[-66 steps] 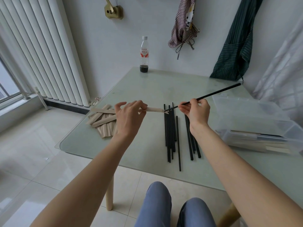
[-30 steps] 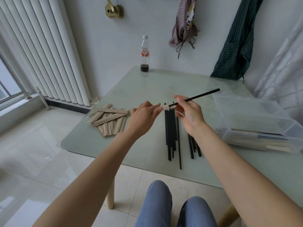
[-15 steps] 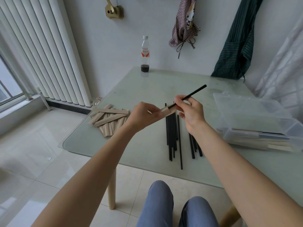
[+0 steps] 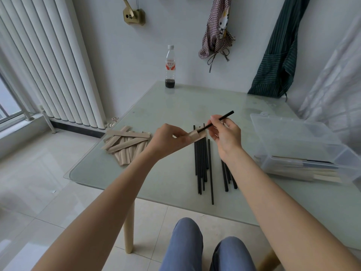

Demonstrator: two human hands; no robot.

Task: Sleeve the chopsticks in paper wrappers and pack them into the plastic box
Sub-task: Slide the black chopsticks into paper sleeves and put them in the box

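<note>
My left hand point(image 4: 172, 140) pinches 1 paper wrapper point(image 4: 196, 135) above the table point(image 4: 166, 178); my right hand point(image 4: 224, 133) pinches 1 chopstick point(image 4: 219, 119), partly inside. Pushing crooked could buckle or tear the paper, or my pinch could block it.

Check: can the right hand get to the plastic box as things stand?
Probably yes. The plastic box sits open just right of the right hand, with bare glass table between. But that hand pinches a black chopstick going into the paper wrapper the left hand holds.
</note>
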